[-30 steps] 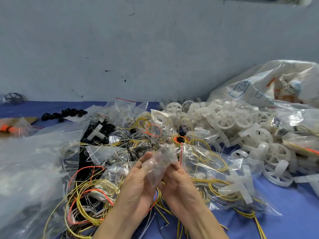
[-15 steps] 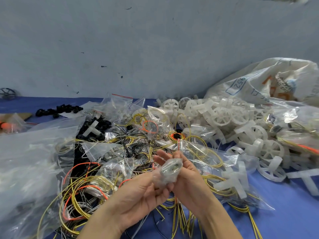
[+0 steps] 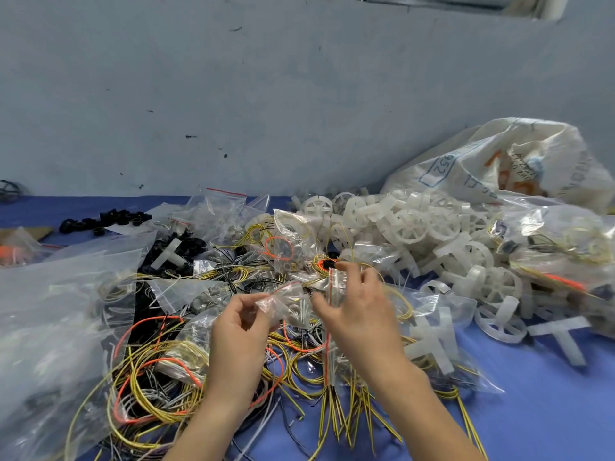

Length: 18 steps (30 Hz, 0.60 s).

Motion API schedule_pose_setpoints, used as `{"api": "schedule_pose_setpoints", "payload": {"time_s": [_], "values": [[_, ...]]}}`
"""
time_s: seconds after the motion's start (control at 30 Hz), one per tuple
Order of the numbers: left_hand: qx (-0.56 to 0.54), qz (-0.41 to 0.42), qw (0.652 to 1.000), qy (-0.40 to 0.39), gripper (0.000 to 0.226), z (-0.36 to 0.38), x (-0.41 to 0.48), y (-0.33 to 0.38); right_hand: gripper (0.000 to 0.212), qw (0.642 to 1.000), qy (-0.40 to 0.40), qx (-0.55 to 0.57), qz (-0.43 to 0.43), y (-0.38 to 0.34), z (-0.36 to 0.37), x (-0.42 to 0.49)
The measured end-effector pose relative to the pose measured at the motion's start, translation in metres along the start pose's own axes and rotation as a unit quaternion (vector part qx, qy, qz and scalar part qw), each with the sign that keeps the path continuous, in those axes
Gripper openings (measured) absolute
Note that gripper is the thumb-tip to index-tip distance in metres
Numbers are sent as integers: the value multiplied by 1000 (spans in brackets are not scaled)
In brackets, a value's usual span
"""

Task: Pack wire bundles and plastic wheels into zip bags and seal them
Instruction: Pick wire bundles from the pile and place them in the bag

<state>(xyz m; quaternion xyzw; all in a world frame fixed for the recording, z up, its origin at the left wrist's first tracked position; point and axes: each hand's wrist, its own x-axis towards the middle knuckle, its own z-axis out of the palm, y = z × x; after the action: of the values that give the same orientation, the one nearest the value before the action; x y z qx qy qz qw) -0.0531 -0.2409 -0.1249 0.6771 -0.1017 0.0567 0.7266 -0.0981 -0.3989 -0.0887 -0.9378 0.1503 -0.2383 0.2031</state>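
Observation:
My left hand (image 3: pixel 238 331) pinches a small clear zip bag (image 3: pixel 288 304) with a red seal line and small grey parts inside, held above the wire pile. My right hand (image 3: pixel 357 311) is just right of it, fingers pinching the red-edged top of another clear zip bag (image 3: pixel 337 284). Loose yellow, orange and grey wire bundles (image 3: pixel 156 380) lie under and left of my hands. A heap of white plastic wheels (image 3: pixel 412 227) fills the right middle. Filled zip bags with wires and white cross pieces (image 3: pixel 432 341) lie by my right wrist.
A blue table (image 3: pixel 549 410) runs to a grey wall. A large white printed sack (image 3: pixel 499 161) leans at the back right. Big clear plastic bags (image 3: pixel 50 311) cover the left. Black rings (image 3: pixel 106 219) sit at the back left, black parts (image 3: pixel 179 247) near the centre.
My hands have moved apart and forward. The crumpled small bag once held between both hands is now in my left hand alone, and my right hand has taken a second bag's top edge.

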Motion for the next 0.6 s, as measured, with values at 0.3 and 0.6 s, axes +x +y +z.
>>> {"api": "schedule_pose_setpoints", "payload": {"time_s": [0.3,0.6], "values": [[-1,-10,1000,-10,7,14,-4,0,40,999,-16,15,37,7,0,-11],[73,-37,954,-290,12,55,12,25,31,993,36,108,32,19,-33,-8]]}}
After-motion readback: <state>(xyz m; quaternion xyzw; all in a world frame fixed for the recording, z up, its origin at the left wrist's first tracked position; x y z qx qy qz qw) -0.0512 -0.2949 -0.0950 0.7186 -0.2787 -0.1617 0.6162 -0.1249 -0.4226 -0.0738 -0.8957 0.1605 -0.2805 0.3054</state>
